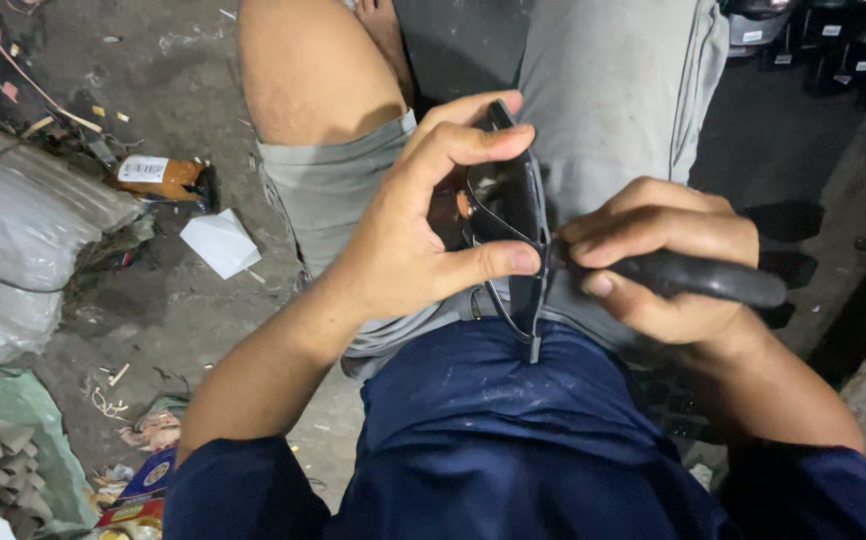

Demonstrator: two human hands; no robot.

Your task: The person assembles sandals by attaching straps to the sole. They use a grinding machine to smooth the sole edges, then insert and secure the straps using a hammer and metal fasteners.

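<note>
My left hand (423, 215) grips a flat dark metal piece (515, 205) edge-on over my lap, thumb on its near side and fingers curled over its top. A thin wire runs along the piece down to its lower end. My right hand (663, 255) is closed around the black handle (718, 278) of a tool, whose tip meets the piece's right edge. What the tip does there is hidden by my fingers. I sit with grey shorts (613, 90) and a dark blue shirt (493, 440) below the hands.
The dirty concrete floor (168, 90) on the left holds a white paper scrap (219, 242), an orange packet (158, 177), clear plastic sacks (13, 240) and a green bag of cardboard bits (8, 460). Dark items stand at the top right (833, 45).
</note>
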